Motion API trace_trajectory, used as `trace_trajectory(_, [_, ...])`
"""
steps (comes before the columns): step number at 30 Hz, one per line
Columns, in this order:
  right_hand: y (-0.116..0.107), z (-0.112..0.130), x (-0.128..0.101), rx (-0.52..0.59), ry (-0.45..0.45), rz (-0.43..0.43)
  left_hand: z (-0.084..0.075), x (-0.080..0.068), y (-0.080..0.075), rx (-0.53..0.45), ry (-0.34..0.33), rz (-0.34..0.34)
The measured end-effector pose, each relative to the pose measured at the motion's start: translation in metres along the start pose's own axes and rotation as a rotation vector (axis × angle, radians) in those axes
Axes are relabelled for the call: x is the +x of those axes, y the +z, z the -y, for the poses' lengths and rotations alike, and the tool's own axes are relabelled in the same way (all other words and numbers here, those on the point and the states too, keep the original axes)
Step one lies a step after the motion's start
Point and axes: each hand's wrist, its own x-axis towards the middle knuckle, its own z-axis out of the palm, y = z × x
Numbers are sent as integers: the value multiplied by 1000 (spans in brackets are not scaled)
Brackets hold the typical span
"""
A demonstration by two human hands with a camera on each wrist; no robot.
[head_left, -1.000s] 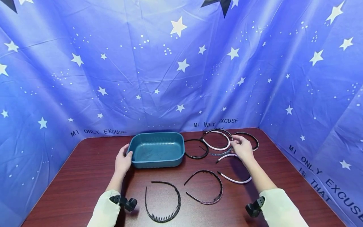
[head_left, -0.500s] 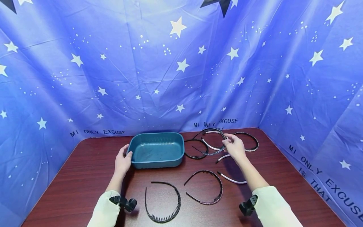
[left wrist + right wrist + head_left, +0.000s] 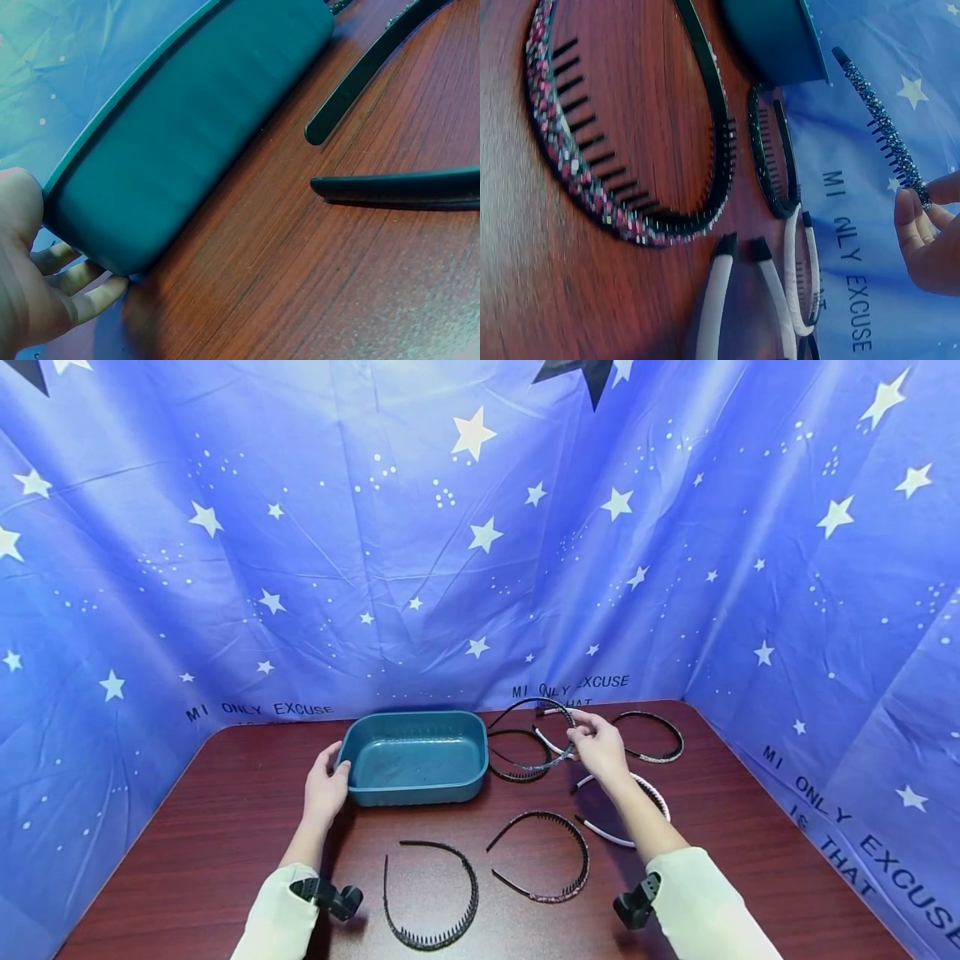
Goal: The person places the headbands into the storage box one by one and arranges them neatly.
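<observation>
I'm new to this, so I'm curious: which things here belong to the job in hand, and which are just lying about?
Seemingly in the job:
bin, gripped by the left hand
blue headband, pinched by the right hand

Lying about, though perhaps wanted too:
pink headband
nearest black headband
nearer white headband

A glittery blue toothed headband [image 3: 885, 124] is held up beside a teal bin [image 3: 414, 794].

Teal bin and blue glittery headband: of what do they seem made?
Teal bin: likely plastic, smooth with soft sheen, judging by its highlights.
Blue glittery headband: probably black plastic, as the bare tip hints; its grainy sparkle may come from glitter or beads.
</observation>
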Motion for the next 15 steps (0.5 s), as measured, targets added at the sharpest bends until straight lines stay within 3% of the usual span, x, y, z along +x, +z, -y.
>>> trace_trajectory(9, [19,6,-2,49,-25,19,3,1,-1,17,-7,6])
trace_trajectory(15, [30,9,-2,23,-7,24,2,1,0,4,-3,-1])
